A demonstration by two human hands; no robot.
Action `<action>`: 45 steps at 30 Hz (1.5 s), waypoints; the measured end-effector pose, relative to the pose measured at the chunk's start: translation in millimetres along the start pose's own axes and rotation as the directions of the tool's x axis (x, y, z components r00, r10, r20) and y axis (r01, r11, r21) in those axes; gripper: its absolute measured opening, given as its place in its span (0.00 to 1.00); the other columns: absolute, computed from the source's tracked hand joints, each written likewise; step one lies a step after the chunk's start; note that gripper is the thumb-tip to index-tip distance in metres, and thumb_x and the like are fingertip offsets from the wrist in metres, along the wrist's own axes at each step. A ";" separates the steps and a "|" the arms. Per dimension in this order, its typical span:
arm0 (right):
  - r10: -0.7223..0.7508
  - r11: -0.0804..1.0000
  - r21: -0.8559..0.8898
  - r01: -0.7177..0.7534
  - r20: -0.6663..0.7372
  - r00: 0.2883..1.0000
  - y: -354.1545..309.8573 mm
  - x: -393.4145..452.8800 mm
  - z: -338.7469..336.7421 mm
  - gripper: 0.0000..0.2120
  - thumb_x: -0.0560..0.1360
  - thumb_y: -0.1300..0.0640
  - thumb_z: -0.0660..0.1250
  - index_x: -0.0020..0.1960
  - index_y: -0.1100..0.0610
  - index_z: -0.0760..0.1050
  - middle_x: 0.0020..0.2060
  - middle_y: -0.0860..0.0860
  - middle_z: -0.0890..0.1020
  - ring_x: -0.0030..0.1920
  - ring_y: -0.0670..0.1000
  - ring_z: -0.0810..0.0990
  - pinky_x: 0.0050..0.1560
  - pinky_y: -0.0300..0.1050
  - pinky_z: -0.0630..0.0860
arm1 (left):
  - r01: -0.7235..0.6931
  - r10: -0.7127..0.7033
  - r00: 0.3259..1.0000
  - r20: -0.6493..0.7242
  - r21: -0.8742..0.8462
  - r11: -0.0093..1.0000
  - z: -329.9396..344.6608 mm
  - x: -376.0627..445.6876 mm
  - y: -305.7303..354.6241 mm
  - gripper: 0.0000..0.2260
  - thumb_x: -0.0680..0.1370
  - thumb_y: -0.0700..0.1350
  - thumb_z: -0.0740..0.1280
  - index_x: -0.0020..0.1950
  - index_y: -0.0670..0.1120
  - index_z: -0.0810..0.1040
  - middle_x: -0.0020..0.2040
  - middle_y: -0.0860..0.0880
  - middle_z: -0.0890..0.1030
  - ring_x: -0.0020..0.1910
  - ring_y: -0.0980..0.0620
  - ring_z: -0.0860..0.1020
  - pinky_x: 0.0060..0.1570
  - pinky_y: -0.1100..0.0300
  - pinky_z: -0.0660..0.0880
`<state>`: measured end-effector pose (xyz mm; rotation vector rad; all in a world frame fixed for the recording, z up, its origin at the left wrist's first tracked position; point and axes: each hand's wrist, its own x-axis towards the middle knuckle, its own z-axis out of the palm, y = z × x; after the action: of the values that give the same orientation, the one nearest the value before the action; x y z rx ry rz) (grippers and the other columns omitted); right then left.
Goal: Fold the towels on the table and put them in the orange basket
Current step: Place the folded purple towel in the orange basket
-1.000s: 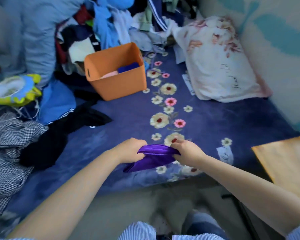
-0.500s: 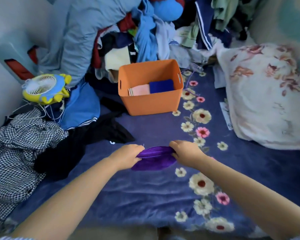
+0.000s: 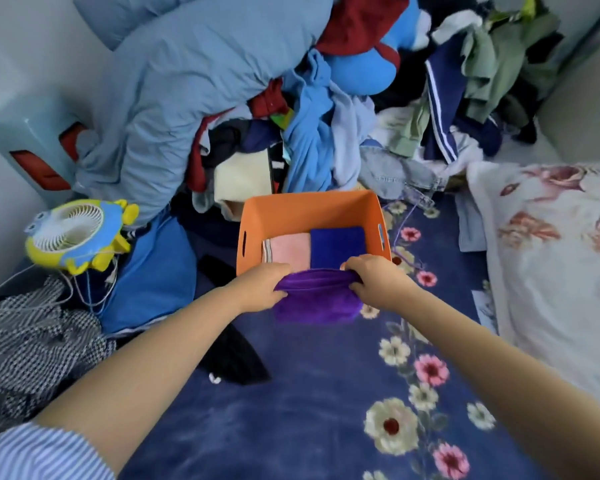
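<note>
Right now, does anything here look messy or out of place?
Yes. Behind the orange plastic basket lies a heaped pile of unfolded clothes, in contrast with the folded pink towel and folded blue towel inside.

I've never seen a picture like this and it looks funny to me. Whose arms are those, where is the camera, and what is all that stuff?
The camera sits on a person's head and looks forward and down, so you see that person's own two arms reaching out. There is no machine here, just bare hands.

The left hand and the right hand each grip one end of a folded purple towel, holding it at the near edge of the orange basket. Inside the basket lie a folded pink towel and a folded dark blue towel, side by side.

Everything rests on a dark blue flowered blanket. To the left sits a small yellow and blue fan. Behind the basket is a big heap of clothes, and on the right lies a flowered pillow.
</note>
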<state>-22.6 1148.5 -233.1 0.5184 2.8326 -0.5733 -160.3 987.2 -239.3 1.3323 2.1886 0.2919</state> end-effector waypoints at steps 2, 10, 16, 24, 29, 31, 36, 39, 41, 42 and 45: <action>0.005 1.000 0.002 -0.005 -0.031 0.999 6.8 33.4 -19.4 0.14 0.75 0.61 0.62 0.60 0.63 0.70 0.57 0.60 0.75 0.57 0.58 0.74 0.55 0.48 0.69 | 0.008 -0.009 1.000 -0.020 -0.037 0.999 -21.5 34.5 -11.5 0.04 0.77 0.37 0.64 0.49 0.42 0.71 0.37 0.56 0.68 0.44 0.53 0.71 0.31 0.70 0.63; 0.019 0.998 0.062 -0.012 -0.109 0.994 31.5 180.1 -47.6 0.10 0.72 0.65 0.64 0.52 0.67 0.74 0.50 0.62 0.79 0.51 0.58 0.75 0.42 0.43 0.63 | 0.044 -0.047 0.998 -0.036 -0.072 0.996 -69.2 165.6 -83.1 0.18 0.73 0.35 0.66 0.33 0.52 0.59 0.33 0.55 0.66 0.36 0.53 0.67 0.31 0.65 0.60; -0.002 0.988 0.152 0.020 -0.118 0.993 46.8 261.3 2.7 0.07 0.69 0.68 0.65 0.47 0.68 0.75 0.46 0.63 0.79 0.44 0.56 0.73 0.37 0.41 0.56 | 0.073 -0.069 0.997 -0.035 0.130 0.989 -58.7 223.0 -142.9 0.07 0.73 0.38 0.65 0.49 0.42 0.70 0.45 0.44 0.71 0.46 0.45 0.72 0.39 0.60 0.61; -0.007 0.958 0.257 0.127 -0.423 0.906 63.8 294.1 87.1 0.10 0.63 0.74 0.70 0.44 0.68 0.77 0.45 0.64 0.81 0.48 0.61 0.79 0.47 0.44 0.75 | -0.124 0.262 0.944 -0.199 0.523 0.843 -27.6 262.5 -197.4 0.09 0.56 0.32 0.70 0.33 0.40 0.75 0.29 0.43 0.76 0.29 0.45 0.77 0.27 0.60 0.72; -0.189 0.978 0.044 0.202 -0.203 0.961 65.9 286.9 169.6 0.09 0.64 0.65 0.58 0.41 0.63 0.73 0.43 0.61 0.79 0.48 0.57 0.71 0.39 0.47 0.81 | -0.226 0.234 0.969 0.078 0.659 0.718 38.1 259.3 -202.7 0.15 0.69 0.36 0.54 0.44 0.39 0.81 0.42 0.43 0.83 0.41 0.46 0.81 0.38 0.59 0.76; -0.137 0.990 -0.013 0.141 0.171 0.976 62.8 280.8 193.4 0.14 0.71 0.67 0.57 0.55 0.63 0.73 0.57 0.60 0.74 0.59 0.56 0.67 0.52 0.47 0.78 | -0.152 -0.056 0.952 0.300 0.624 0.766 75.4 260.7 -201.3 0.16 0.78 0.36 0.53 0.63 0.38 0.73 0.62 0.40 0.76 0.62 0.43 0.73 0.58 0.52 0.71; -0.072 0.997 0.002 0.082 0.494 0.866 57.8 281.0 198.0 0.14 0.77 0.59 0.60 0.61 0.61 0.71 0.62 0.56 0.71 0.63 0.54 0.67 0.60 0.45 0.69 | -0.134 -0.259 0.848 0.463 0.660 0.740 112.3 261.2 -196.0 0.17 0.81 0.40 0.53 0.69 0.41 0.68 0.70 0.41 0.67 0.69 0.42 0.65 0.66 0.50 0.64; 0.020 0.984 0.147 -0.103 0.480 0.877 58.2 291.5 185.8 0.11 0.76 0.55 0.62 0.52 0.61 0.76 0.53 0.57 0.79 0.51 0.54 0.75 0.47 0.44 0.69 | -0.058 -0.308 0.836 0.453 0.632 0.773 110.3 261.6 -198.7 0.17 0.80 0.40 0.56 0.69 0.41 0.68 0.70 0.43 0.68 0.69 0.43 0.66 0.66 0.52 0.65; 0.167 0.956 0.174 -0.238 0.347 0.923 60.9 303.0 177.7 0.12 0.77 0.53 0.61 0.47 0.61 0.77 0.48 0.59 0.81 0.49 0.56 0.78 0.43 0.45 0.69 | 0.030 -0.362 0.811 0.460 0.584 0.811 101.3 257.1 -196.7 0.18 0.79 0.40 0.59 0.69 0.42 0.67 0.69 0.44 0.70 0.69 0.44 0.68 0.66 0.53 0.64; 0.278 0.914 0.235 -0.332 0.235 0.932 63.6 310.5 174.4 0.13 0.77 0.51 0.62 0.47 0.61 0.76 0.46 0.59 0.81 0.48 0.57 0.78 0.42 0.46 0.70 | 0.074 -0.383 0.810 0.444 0.571 0.818 94.6 253.7 -194.8 0.18 0.79 0.40 0.59 0.69 0.42 0.67 0.69 0.44 0.70 0.68 0.45 0.68 0.65 0.53 0.64; 0.577 0.650 0.455 -0.609 0.225 0.785 70.7 335.9 169.0 0.24 0.75 0.43 0.62 0.51 0.66 0.73 0.42 0.57 0.77 0.47 0.57 0.75 0.44 0.47 0.69 | 0.113 -0.316 0.906 0.282 0.559 0.821 70.5 241.0 -184.8 0.15 0.79 0.39 0.57 0.66 0.43 0.71 0.65 0.44 0.73 0.66 0.44 0.68 0.64 0.52 0.64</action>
<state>-282.4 1240.2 -498.5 1.4272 2.1964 -1.1531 -344.2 1100.4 -464.1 1.2512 2.1368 -0.6592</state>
